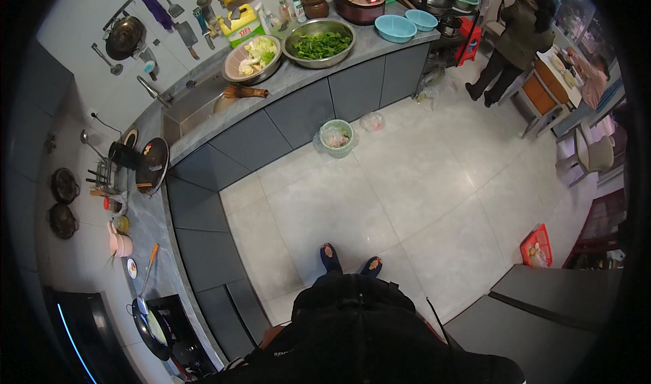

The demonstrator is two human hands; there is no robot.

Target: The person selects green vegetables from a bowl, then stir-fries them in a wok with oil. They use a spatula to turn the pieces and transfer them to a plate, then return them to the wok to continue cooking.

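My left hand [272,335] shows only as a small patch of skin beside my dark clothing at the lower edge; its fingers are hidden. I cannot make out my right hand. To the left, on the black stove [186,336], a wok [157,331] holds something pale and greenish. A long-handled spatula [154,258] with a wooden grip leans from the wok onto the grey counter. At the far counter stand a steel bowl of leafy greens [320,45] and a pink basin of cut cabbage [259,56]. Neither hand visibly touches any of these.
A sink [196,106] with a faucet lies at the far left, a whisk brush [245,92] on its edge. A green bin [337,138] stands on the tiled floor. Two people [515,38] [591,79] are near a table at the far right. A red basket [537,247] sits beside grey cabinets.
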